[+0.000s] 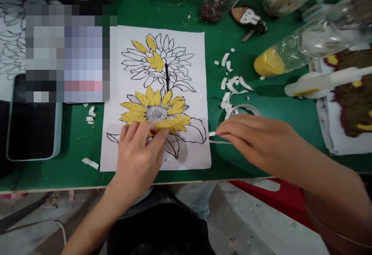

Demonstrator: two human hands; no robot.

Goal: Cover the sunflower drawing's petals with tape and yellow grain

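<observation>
A sheet of white paper with a printed flower drawing lies on the green table. Yellow grains cover most petals of its lower flower and a few petals of the upper flower. My left hand rests over the lower flower, fingers curled and thumb close to the index finger; whatever is between the tips is hidden. Just off the paper's right edge, my right hand pinches a narrow white strip, which looks like tape. Behind that hand shows part of a thin white ring.
White scraps lie right of the paper. Beyond are a bottle with yellow grains, a white glue bottle, a bottle with dark grains and a keychain with a key. A phone is at left.
</observation>
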